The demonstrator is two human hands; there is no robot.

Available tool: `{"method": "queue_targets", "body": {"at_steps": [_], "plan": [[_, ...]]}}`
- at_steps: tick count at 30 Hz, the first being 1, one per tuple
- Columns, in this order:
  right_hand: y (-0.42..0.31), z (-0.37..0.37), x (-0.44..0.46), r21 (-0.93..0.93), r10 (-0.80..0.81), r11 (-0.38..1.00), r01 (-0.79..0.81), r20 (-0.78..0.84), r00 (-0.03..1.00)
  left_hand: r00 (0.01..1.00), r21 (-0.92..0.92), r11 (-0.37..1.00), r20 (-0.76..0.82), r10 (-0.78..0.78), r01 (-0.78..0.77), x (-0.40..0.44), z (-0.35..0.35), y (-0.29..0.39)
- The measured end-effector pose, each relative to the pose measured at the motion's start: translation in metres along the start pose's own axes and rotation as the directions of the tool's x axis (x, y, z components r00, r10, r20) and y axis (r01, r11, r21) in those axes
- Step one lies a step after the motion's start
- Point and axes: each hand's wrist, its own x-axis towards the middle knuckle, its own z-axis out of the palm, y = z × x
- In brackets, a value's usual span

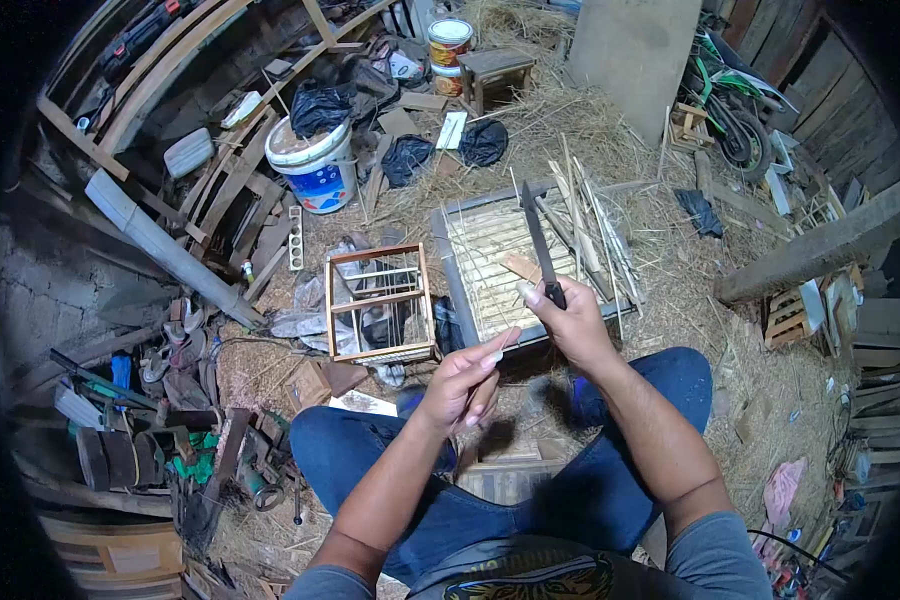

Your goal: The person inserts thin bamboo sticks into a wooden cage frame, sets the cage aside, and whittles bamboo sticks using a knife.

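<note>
My right hand [573,325] is closed around the black handle of a knife [539,235], its long dark blade pointing up and away from me. My left hand [460,385] is lower and to the left, thumb and index finger pinched together; whatever lies between them is too small to make out. Beyond the blade is a low table topped with bamboo slats [470,262]. Thin split bamboo strips [592,225] lie along its right side, and a short flat piece of wood [521,267] rests on it behind the knife. Left of the table stands a small wooden-framed cage [378,353].
A white paint bucket [315,180] topped with a black bag stands at the far left. A bamboo pole [170,245] leans on the left, and a wooden beam [820,240] juts in from the right. A small stool [495,65] and green motorcycle [735,110] are behind. Straw covers the ground.
</note>
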Motion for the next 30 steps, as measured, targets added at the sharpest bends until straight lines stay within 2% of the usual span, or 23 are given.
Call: {"method": "queue_targets", "body": {"at_steps": [2, 4, 5, 6, 7, 8, 10, 11, 12, 14, 18, 21, 23, 24, 26, 28, 30], "plan": [[-0.004, 0.0, -0.002, 0.011, -0.009, 1.0, 0.009, 0.0, 1.0, 0.972, 0.376, 0.927, -0.22, 0.08, 0.009, 0.005, 0.005, -0.001], [-0.002, 0.001, -0.002, -0.139, -0.132, 0.982, 0.13, -0.006, 0.991, 0.971, 0.361, 0.933, -0.218, 0.099, -0.015, 0.007, 0.004, -0.003], [-0.001, -0.002, -0.005, -0.137, -0.133, 0.982, 0.131, -0.006, 0.991, 0.969, 0.344, 0.938, -0.216, 0.12, -0.04, 0.009, 0.003, -0.004], [-0.003, -0.007, -0.01, -0.372, -0.189, 0.91, 0.185, 0.026, 0.982, 0.969, 0.347, 0.937, -0.216, 0.122, -0.04, 0.01, 0.002, -0.005], [-0.005, -0.009, -0.014, -0.583, -0.235, 0.779, 0.232, 0.072, 0.969, 0.969, 0.237, 0.968, -0.207, 0.136, -0.085, 0.01, 0.001, -0.006], [-0.009, -0.008, -0.019, -0.581, -0.238, 0.779, 0.236, 0.074, 0.968, 0.968, 0.124, 0.984, -0.199, 0.151, -0.128, 0.01, 0.0, -0.005], [-0.02, -0.004, -0.029, -0.719, -0.22, 0.612, 0.331, 0.247, 0.944, 0.97, 0.134, 0.985, -0.207, 0.131, -0.104, 0.011, 0.001, -0.001], [-0.014, -0.004, -0.031, -0.749, -0.263, 0.535, 0.39, 0.291, 0.92, 0.979, 0.047, 0.994, -0.169, 0.11, -0.104, 0.01, 0.002, 0.001], [-0.014, -0.004, -0.03, -0.748, -0.264, 0.537, 0.391, 0.291, 0.919, 0.987, -0.041, 0.994, -0.129, 0.092, -0.098, 0.01, 0.003, 0.002], [-0.015, -0.006, -0.03, -0.775, -0.276, 0.472, 0.421, 0.323, 0.905, 0.988, -0.079, 0.992, -0.121, 0.091, -0.101, 0.008, 0.004, 0.002], [-0.016, -0.012, -0.025, -0.768, -0.301, 0.483, 0.42, 0.305, 0.904, 0.992, -0.191, 0.977, -0.106, 0.073, -0.093, 0.01, 0.006, 0.002], [-0.01, -0.02, -0.018, -0.83, -0.262, 0.44, 0.343, 0.247, 0.933, 0.992, -0.157, 0.981, -0.08, 0.101, -0.112, 0.008, 0.003, 0.001], [-0.012, -0.03, -0.008, -0.843, -0.379, 0.437, 0.314, 0.144, 0.914, 0.992, -0.164, 0.979, -0.073, 0.106, -0.117, 0.006, 0.005, 0.002], [-0.013, -0.028, -0.011, -0.844, -0.38, 0.434, 0.314, 0.144, 0.914, 0.992, -0.171, 0.978, -0.066, 0.11, -0.12, 0.006, 0.006, 0.003], [-0.013, -0.017, -0.023, -0.826, -0.237, 0.442, 0.348, 0.267, 0.934, 0.993, -0.159, 0.982, -0.07, 0.096, -0.106, 0.008, 0.004, 0.003], [-0.01, -0.011, -0.025, -0.819, -0.257, 0.432, 0.377, 0.289, 0.922, 0.994, -0.144, 0.986, -0.083, 0.076, -0.088, 0.009, -0.002, 0.001], [-0.014, -0.011, -0.021, -0.792, -0.246, 0.484, 0.371, 0.283, 0.927, 0.992, -0.169, 0.979, -0.072, 0.099, -0.11, 0.005, -0.01, -0.003]]}}
